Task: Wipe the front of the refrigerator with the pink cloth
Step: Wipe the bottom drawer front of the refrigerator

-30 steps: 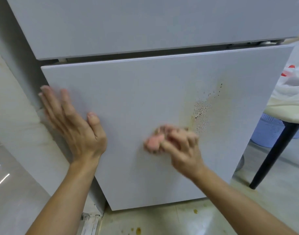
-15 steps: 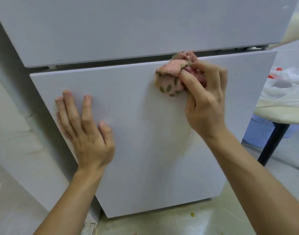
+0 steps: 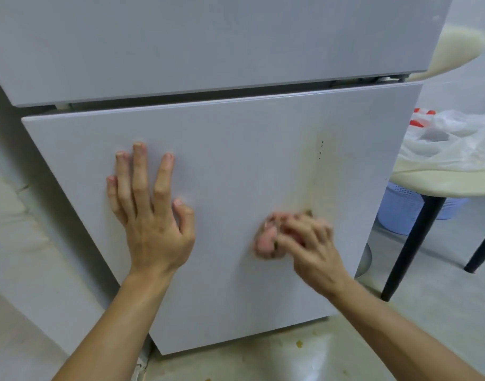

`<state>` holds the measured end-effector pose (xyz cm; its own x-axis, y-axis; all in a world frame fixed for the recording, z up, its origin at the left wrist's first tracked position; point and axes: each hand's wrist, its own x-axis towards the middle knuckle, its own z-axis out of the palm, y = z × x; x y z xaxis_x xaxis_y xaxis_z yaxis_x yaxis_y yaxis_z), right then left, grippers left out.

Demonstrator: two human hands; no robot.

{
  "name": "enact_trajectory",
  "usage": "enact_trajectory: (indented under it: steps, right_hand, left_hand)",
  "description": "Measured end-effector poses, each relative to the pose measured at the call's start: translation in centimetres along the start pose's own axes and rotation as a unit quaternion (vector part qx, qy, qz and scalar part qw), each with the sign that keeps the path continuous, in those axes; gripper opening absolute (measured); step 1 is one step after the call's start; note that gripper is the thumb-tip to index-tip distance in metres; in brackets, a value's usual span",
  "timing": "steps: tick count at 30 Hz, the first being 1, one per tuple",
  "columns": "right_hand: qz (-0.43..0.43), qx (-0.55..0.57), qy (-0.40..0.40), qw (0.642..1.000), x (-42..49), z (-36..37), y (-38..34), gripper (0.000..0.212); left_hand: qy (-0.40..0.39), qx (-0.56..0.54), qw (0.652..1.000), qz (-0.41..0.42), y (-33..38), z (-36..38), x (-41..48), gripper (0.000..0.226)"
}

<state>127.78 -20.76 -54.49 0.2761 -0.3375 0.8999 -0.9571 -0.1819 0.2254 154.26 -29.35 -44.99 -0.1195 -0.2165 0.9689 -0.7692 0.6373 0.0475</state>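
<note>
And the right hand point(image 3: 310, 243) is down again! Half a second ago it had the pink cloth point(image 3: 264, 242) up at the top edge of the refrigerator's lower door point(image 3: 236, 149); now the cloth is pressed to the door's lower middle, low on the panel, blurred by the speed of the stroke. The fingers are curled round the bunched cloth, clutching it tight against the panel.

The left hand point(image 3: 150, 215) has crept a little toward the centre and lies flat on the door, fingers straight and spread, thumb bent, bracing.

Look at the stain. A second ago it was a beaded patch of droplets; now only a faint yellowish smear point(image 3: 310, 189) runs up from just above the cloth, with a few dark specks point(image 3: 321, 149) higher up. So the wiping seems well along but not finished: that streak and those specks likely want another pass. Yellow drips point(image 3: 299, 344) sit on the floor below.
</note>
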Motion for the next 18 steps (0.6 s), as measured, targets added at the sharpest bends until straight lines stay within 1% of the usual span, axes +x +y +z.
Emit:
enact_trajectory:
  steps: [1, 3, 4, 5, 7, 10, 12, 14, 15, 17, 18]
  right_hand:
    - [0.034, 0.010, 0.035, 0.999, 2.3, -0.9, 0.6, 0.051]
    - [0.103, 0.027, 0.112, 0.988, 8.1, -3.0, 2.0, 0.036]
    - [0.128, 0.028, 0.137, 0.982, 11.0, -4.2, 2.6, 0.027]
    - [0.144, 0.023, 0.152, 0.978, 13.3, -5.1, 3.2, 0.023]
    - [0.158, 0.007, 0.172, 0.972, 15.6, -5.7, 4.0, 0.026]
    - [0.152, -0.012, 0.189, 0.970, 13.3, -3.8, 3.5, 0.024]
    - [0.138, -0.012, 0.164, 0.977, 7.9, -1.5, 2.2, 0.027]
    - [0.087, -0.025, 0.093, 0.991, 0.8, 0.4, 1.0, 0.030]
    - [0.054, -0.032, 0.049, 0.997, -2.3, 0.8, 0.6, 0.035]
    - [0.013, -0.028, -0.019, 0.999, -5.9, 0.9, 0.4, 0.042]
    - [0.005, -0.026, -0.033, 0.999, -6.2, 0.7, 0.5, 0.043]
  left_hand:
    - [0.000, 0.002, 1.000, 0.001, 0.2, 0.1, 0.0, 0.070]
    - [0.004, 0.003, 1.000, 0.003, 0.6, 0.3, 0.1, 0.073]
    - [0.006, 0.002, 1.000, 0.003, 0.8, 0.4, 0.1, 0.075]
    - [0.008, 0.001, 1.000, 0.002, 1.0, 0.4, 0.2, 0.077]
    - [0.012, 0.000, 1.000, 0.001, 1.4, 0.6, 0.3, 0.080]
    - [0.017, 0.004, 1.000, 0.006, 1.7, 0.7, 0.4, 0.082]
    - [0.019, 0.007, 1.000, 0.006, 1.8, 0.9, 0.5, 0.082]
    - [0.020, 0.008, 1.000, 0.001, 1.7, 0.9, 0.5, 0.082]
    - [0.021, 0.008, 1.000, -0.002, 1.8, 1.0, 0.5, 0.081]
    - [0.021, 0.008, 1.000, -0.002, 1.9, 1.0, 0.6, 0.081]
    - [0.023, 0.006, 1.000, -0.003, 2.0, 1.1, 0.7, 0.081]
